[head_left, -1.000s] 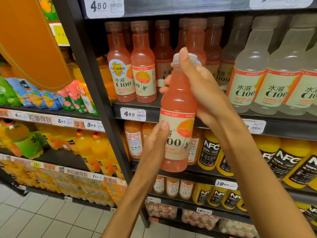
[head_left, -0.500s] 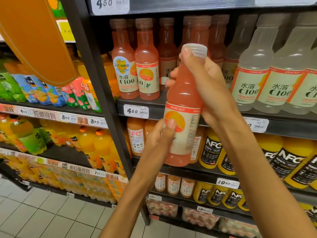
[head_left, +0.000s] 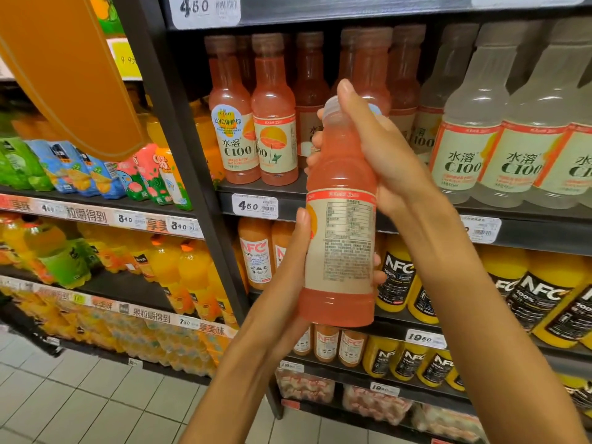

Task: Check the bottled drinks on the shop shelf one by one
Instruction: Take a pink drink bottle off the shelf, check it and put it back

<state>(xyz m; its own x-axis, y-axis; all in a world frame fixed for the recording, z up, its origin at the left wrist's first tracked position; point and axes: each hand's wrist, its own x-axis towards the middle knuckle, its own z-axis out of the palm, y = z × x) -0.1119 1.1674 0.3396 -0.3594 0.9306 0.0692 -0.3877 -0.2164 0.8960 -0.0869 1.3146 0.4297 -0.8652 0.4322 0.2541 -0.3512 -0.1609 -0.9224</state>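
Since a second before, the pink bottle [head_left: 341, 219] had turned, its printed back label now facing out. Left hand [head_left: 296, 251] clasped its lower body from the left; right hand [head_left: 384, 145] gripped the neck, before the shelf [head_left: 416, 216].

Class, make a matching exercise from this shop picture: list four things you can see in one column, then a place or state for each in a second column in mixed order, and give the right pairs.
Things
1. pink bottle
2. clear C100 bottles
3. yellow NFC bottles
4. right hand

Places or states
A. standing on the shelf below the C100 row
B. gripping the neck and cap
C. held in both hands, small-print side of the label facing the camera
D. standing on the shelf at upper right

Pairs: 1-C, 2-D, 3-A, 4-B
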